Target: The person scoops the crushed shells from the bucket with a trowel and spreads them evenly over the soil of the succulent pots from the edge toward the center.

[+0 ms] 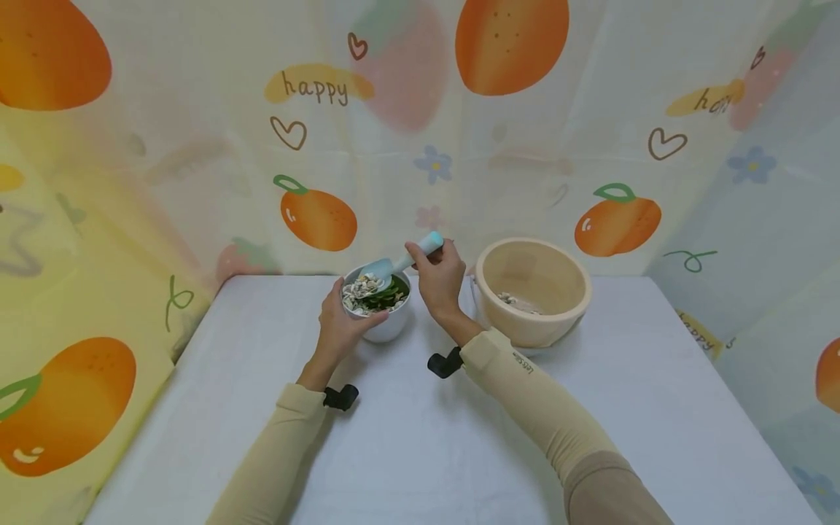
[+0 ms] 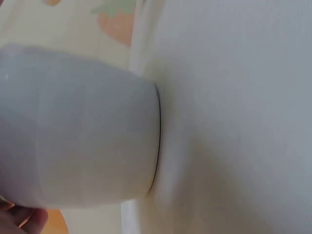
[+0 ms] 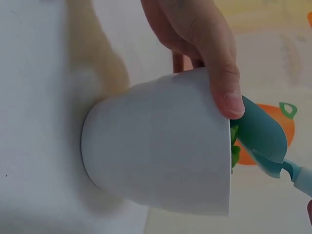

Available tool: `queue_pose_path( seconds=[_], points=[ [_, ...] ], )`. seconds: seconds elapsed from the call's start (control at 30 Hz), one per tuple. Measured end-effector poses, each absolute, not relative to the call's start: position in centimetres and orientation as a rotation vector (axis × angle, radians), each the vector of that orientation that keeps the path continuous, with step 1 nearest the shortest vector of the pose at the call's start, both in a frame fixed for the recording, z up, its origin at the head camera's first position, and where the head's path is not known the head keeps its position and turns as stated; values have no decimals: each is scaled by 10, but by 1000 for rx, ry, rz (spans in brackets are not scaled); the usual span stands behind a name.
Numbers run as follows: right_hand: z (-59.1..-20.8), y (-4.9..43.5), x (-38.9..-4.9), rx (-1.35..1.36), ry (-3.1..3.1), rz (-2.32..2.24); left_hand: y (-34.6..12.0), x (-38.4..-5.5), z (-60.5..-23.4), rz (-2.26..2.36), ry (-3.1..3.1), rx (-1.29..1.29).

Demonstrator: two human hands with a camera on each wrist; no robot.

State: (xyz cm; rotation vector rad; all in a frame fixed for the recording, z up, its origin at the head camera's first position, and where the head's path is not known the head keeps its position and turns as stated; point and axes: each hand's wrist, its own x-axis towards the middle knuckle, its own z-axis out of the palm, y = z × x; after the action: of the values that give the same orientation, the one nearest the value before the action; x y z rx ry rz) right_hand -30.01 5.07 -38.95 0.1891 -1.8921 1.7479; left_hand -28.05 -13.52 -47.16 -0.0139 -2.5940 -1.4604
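Note:
A white flower pot (image 1: 386,329) stands upright on the table, holding a green leafy plant (image 1: 392,292) with pale pebbles (image 1: 357,290) around it. My left hand (image 1: 340,322) grips the pot at its rim, thumb on the near side; its fingertips (image 2: 35,222) show at the corner of the left wrist view. Pinched by the handle in my right hand (image 1: 441,283) is a small light-blue trowel (image 1: 420,251). Its blade (image 3: 261,131) tilts down over the pot's mouth, with pebbles at the tip in the head view. The plant's roots are hidden.
Right of the pot stands a cream-coloured bucket (image 1: 534,328) with some pebbles (image 1: 518,302) on its bottom. A white cloth covers the table (image 1: 394,445). Behind it hangs a fruit-patterned curtain (image 1: 499,182). Each wrist carries a black camera mount (image 1: 341,398).

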Motion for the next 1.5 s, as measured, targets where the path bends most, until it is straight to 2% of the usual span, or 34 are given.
queue_pose_path(
  seconds=[0.5, 0.87, 1.5],
  points=[
    [-393, 47, -298, 164, -1918, 1747, -164, -298, -465, -1647, -2713, -260],
    [-397, 45, -294, 142, -1953, 1743, -163, -299, -469, -1665, -2722, -226],
    [-387, 45, -291, 243, -1945, 1540, -147, -280, -471, -1608, -2598, -83]
  ],
)
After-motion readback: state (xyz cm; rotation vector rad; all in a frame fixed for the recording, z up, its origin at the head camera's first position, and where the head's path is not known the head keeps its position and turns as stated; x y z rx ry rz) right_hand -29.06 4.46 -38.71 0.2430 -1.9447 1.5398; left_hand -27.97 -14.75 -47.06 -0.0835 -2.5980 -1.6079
